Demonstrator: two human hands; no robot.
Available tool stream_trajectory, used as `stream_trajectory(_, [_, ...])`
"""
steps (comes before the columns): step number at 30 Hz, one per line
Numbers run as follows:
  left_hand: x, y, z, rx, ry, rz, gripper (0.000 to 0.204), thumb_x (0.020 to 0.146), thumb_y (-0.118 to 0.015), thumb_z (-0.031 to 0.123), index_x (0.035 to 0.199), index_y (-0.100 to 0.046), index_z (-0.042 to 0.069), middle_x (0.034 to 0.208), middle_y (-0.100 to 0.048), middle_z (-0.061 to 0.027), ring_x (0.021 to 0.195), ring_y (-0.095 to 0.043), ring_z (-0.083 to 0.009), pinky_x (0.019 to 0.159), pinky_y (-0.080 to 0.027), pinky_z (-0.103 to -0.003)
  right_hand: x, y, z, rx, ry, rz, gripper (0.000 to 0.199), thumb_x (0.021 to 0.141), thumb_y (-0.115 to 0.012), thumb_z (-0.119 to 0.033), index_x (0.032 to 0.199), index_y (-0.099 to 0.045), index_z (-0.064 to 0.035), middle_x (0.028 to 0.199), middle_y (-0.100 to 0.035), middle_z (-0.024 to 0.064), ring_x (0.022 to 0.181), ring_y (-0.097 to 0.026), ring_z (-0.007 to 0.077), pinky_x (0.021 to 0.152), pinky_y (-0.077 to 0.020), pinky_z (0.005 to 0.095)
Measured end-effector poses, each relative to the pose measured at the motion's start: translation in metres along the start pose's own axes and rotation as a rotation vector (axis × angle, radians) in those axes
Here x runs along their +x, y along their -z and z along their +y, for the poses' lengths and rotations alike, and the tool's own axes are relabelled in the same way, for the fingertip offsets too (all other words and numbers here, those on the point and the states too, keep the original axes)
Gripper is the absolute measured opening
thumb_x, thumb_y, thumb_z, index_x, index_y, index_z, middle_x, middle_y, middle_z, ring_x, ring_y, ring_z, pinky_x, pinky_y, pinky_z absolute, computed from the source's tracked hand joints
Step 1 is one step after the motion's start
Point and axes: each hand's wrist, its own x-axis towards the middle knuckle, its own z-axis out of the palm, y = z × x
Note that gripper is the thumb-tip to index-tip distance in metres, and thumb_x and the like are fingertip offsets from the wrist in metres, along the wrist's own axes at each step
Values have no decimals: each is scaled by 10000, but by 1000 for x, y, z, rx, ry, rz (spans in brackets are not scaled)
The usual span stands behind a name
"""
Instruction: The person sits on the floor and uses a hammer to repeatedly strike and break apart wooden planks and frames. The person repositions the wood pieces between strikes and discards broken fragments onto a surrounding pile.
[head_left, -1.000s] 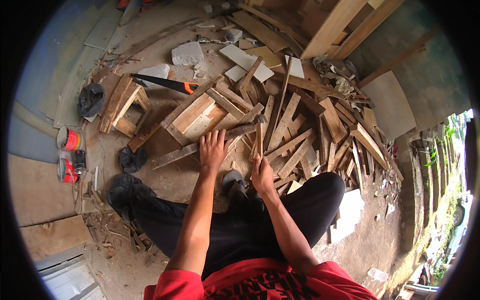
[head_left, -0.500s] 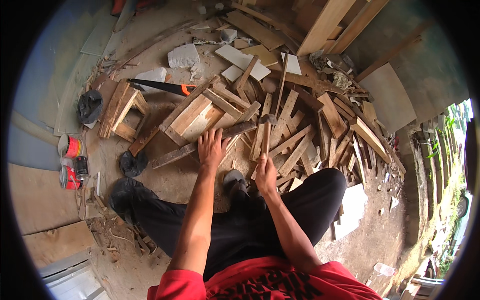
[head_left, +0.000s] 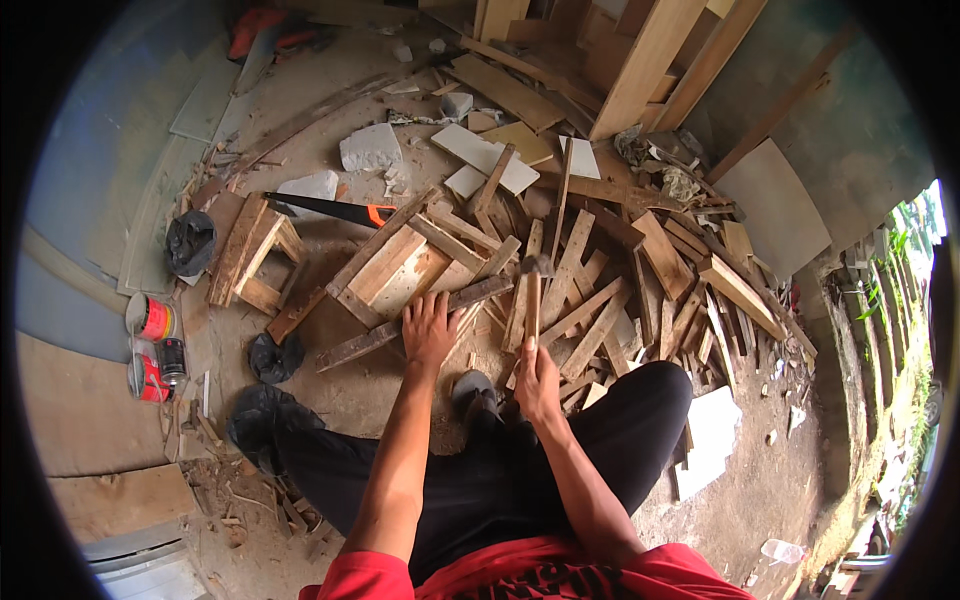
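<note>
A seated person's left hand [head_left: 430, 328] lies flat, fingers spread, pressing on a long dark wooden slat [head_left: 412, 324] on the dirt floor [head_left: 350, 390]. Just beside it, the right hand [head_left: 537, 380] is closed around the handle of a hammer [head_left: 533, 296] (head pointing away). Scrap boards [head_left: 590, 300] pile beyond both hands; a handsaw [head_left: 335, 209] lies farther off, past the left hand.

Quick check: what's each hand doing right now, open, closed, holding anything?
Left hand: open, fingers spread, pressing flat on a dark plank.
Right hand: closed around the handle of a hammer, head raised above the wood scraps.
</note>
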Motion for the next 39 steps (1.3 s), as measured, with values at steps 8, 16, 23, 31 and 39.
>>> stream_trajectory(8, [-2,-5,1,12,-23,80,462,937,-630,431,1268,-620,108,1139,-609,-79,1055,-572,-278,923,-434,-443,4,-5,-3,-248,200,37,478,1073,-410,-398,934,-535,41,682,-576,264,662,-601,451,622,-455,491])
stream_trajectory(16, [1,10,1,-18,-65,47,424,957,-609,402,1239,-614,85,1146,-598,-98,1051,-566,-287,903,-436,-429,-5,6,-72,-37,369,81,468,1081,-414,-414,899,-533,0,618,-491,93,573,-482,146,530,-407,344])
stream_trajectory(23, [4,-3,13,7,-71,-18,468,930,-643,431,1270,-609,111,1178,-595,-81,1107,-551,-263,946,-417,-430,22,9,54,-400,179,91,545,1071,-406,-476,934,-585,21,664,-528,106,631,-523,169,594,-437,361])
stream_trajectory(31, [3,5,4,10,-78,70,449,919,-651,438,1231,-621,117,1117,-610,-68,1045,-579,-259,906,-439,-423,29,14,-61,87,326,112,468,1087,-387,-392,864,-514,-1,635,-508,49,579,-505,153,549,-426,334])
stream_trajectory(39, [3,-6,2,34,-74,59,462,931,-634,471,1235,-626,123,1094,-604,-77,1026,-573,-256,882,-439,-420,34,24,-15,-236,-9,21,552,1068,-401,-465,792,-504,1,641,-528,89,595,-523,193,575,-438,381])
